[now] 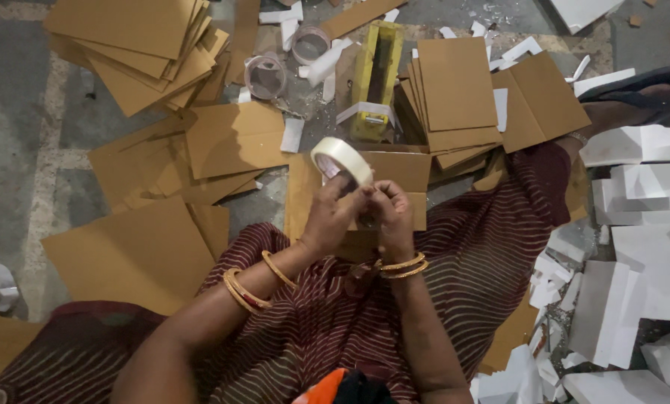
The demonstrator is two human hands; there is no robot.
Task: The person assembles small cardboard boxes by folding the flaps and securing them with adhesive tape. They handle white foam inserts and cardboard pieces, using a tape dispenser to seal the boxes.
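Loose brown cardboard sheets (129,254) lie all around you, with a stack (455,93) at one o'clock, none visibly taped. Your left hand (327,217) grips the white tape roll (342,159) at centre. Your right hand (393,213) pinches at its edge, apparently picking the tape end free.

I count one roll of white tape (342,158) up in my two hands, my left hand (329,217) and my right hand (392,217). Two used-up tape rings (266,76) lie on the floor (21,150) near its far edge, and one yellow box (377,78) stands beside them. I wear four bangles (401,266), two on each wrist. The brown cardboard sheets (455,82) and white foam pieces (634,224) are too many and too overlapped to count.
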